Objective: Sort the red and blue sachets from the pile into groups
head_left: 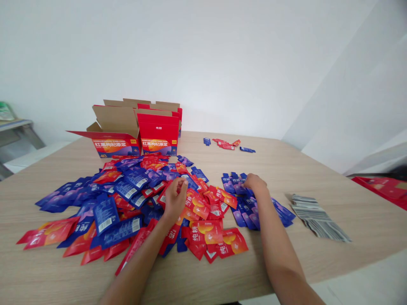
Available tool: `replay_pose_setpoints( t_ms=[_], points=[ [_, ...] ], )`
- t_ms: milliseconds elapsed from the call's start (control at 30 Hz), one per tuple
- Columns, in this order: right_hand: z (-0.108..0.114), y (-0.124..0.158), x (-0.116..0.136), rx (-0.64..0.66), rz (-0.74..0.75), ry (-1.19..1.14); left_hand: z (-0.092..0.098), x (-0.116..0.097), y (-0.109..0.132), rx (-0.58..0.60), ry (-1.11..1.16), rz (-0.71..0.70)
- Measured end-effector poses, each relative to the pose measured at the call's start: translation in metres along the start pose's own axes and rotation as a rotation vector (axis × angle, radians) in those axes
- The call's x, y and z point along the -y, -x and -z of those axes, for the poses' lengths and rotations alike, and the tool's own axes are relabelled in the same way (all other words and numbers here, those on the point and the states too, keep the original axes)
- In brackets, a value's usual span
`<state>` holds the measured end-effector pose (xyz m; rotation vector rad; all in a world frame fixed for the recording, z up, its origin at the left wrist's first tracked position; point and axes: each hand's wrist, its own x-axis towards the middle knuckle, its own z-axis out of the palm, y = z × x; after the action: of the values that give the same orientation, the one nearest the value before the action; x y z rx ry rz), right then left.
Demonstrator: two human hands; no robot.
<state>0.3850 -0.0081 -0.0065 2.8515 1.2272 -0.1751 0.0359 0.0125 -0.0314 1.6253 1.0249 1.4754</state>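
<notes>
A large mixed pile of red and blue sachets [130, 186] spreads over the left and middle of the table. My left hand [176, 197] is over the pile's right part, fingers curled in; what they hold, if anything, is hidden. My right hand [255, 183] reaches to a group of blue sachets [246, 212] laid in overlapping rows, its fingertips at the upper row and mostly hidden behind the hand. Red sachets [206, 233] lie at the pile's front right, between my forearms.
Open red cartons [159, 133] stand behind the pile. A fanned stack of striped strips [318, 216] lies at right. Several loose sachets [225, 145] are near the table's back edge. A red item [381, 188] shows at far right.
</notes>
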Motion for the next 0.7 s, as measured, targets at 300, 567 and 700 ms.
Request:
replay_pose_setpoints(
  t_ms=[300, 567, 700],
  points=[
    [0.011, 0.044, 0.055, -0.059, 0.203, -0.082, 0.0, 0.004, 0.001, 0.101, -0.282, -0.222],
    [-0.026, 0.105, 0.156, -0.102, 0.69, -0.316, 0.0, 0.01, -0.003, -0.081, -0.196, -0.066],
    [-0.048, 0.11, 0.172, -0.103, 0.728, -0.39, -0.001, 0.016, -0.003, -0.034, -0.213, -0.115]
  ],
)
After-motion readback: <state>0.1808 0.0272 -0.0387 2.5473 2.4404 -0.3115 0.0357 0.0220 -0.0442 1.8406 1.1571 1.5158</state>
